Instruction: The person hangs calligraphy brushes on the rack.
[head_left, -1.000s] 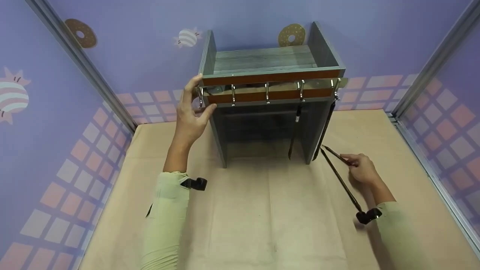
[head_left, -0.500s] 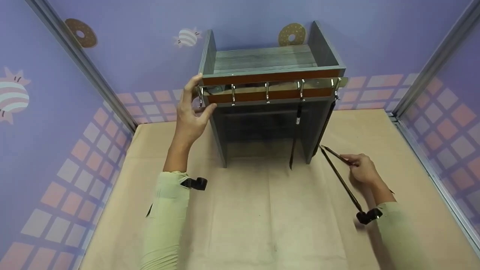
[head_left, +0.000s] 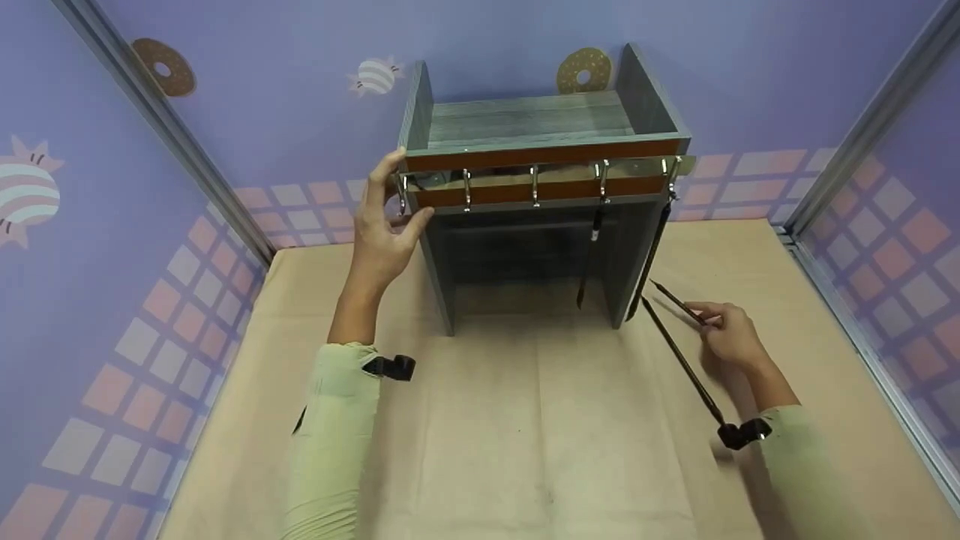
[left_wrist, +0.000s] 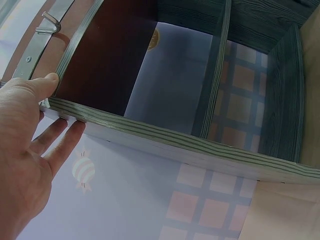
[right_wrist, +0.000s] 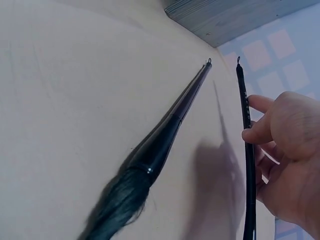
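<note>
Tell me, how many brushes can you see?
4. Two hang from the hook rail: one inside the shelf opening, one at its right corner. One lies on the table, and the right hand pinches one.

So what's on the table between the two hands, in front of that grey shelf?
In the head view, only bare tan paper lies between the left hand and the right hand, apart from the long brush beside the right.
</note>
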